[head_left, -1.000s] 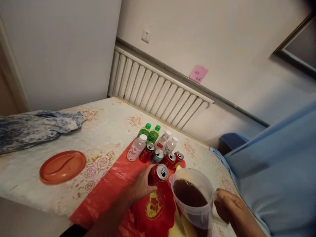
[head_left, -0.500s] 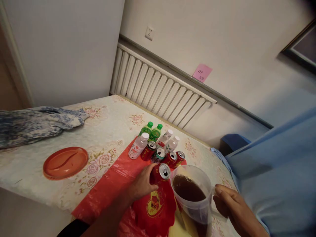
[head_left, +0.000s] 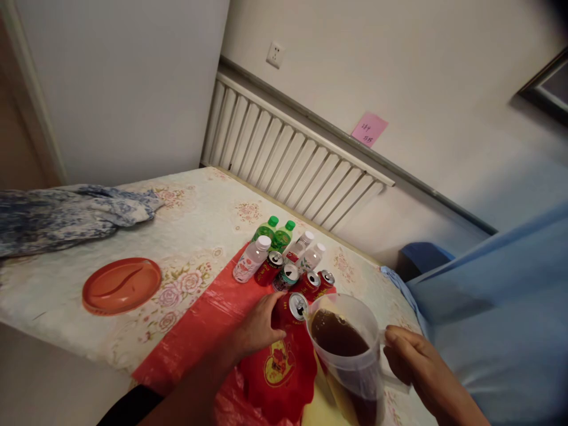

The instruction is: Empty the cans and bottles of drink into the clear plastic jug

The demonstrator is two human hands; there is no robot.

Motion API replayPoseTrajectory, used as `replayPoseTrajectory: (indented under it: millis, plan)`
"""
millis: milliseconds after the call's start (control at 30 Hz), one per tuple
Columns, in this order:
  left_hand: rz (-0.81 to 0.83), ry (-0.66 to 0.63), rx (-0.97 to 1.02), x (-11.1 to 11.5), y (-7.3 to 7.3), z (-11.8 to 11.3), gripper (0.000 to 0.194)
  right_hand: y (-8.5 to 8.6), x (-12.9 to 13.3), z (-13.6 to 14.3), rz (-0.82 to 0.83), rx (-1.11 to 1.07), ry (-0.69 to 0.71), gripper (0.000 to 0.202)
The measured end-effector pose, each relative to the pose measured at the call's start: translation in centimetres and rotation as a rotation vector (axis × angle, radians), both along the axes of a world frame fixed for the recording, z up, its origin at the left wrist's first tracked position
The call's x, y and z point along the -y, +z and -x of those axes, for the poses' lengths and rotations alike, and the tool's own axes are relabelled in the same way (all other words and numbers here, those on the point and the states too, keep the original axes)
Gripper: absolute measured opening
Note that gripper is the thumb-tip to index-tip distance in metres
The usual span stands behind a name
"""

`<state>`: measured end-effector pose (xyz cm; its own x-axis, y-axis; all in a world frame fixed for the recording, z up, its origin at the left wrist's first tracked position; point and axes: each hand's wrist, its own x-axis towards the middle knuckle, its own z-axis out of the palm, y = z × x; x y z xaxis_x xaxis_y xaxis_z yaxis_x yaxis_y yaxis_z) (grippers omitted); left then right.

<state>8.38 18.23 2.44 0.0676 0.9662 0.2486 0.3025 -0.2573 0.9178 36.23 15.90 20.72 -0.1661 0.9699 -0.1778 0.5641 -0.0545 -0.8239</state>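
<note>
My left hand (head_left: 261, 325) is wrapped round the side of a red drink can (head_left: 284, 312) with an opened top. My right hand (head_left: 410, 352) grips the handle of a clear plastic measuring jug (head_left: 355, 370) that holds dark brown liquid. The jug tilts left, and its spout meets the can's rim near the opening. Whether liquid is running into the can is hard to make out. Under the can and jug lies a red scalloped plate (head_left: 284, 378) with a yellow heart-shaped print.
Behind the held can stand several opened cans (head_left: 289, 275), clear white-capped bottles (head_left: 252, 260) and two green bottles (head_left: 281, 236). They are on a red plastic sheet (head_left: 199, 319) over a floral tablecloth (head_left: 199, 207). An orange-red oval plate (head_left: 122, 285) and bunched patterned cloth (head_left: 80, 216) lie left.
The jug's spout has shifted slightly and now touches or overlaps the can's rim. My left hand stays round the can. The whole view has moved a little.
</note>
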Motion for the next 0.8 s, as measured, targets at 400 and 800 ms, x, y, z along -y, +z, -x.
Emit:
replayPoseTrajectory:
  millis: [400, 800]
  plan:
    - [-0.016, -0.001, 0.008, 0.03, -0.35, -0.06, 0.081, -0.03, -0.33, -0.34, 0.007, 0.036, 0.040, 0.061]
    - [0.002, 0.000, 0.002, 0.08, 0.01, -0.01, 0.081, 0.10, -0.65, -0.41, -0.009, 0.081, 0.074, 0.058]
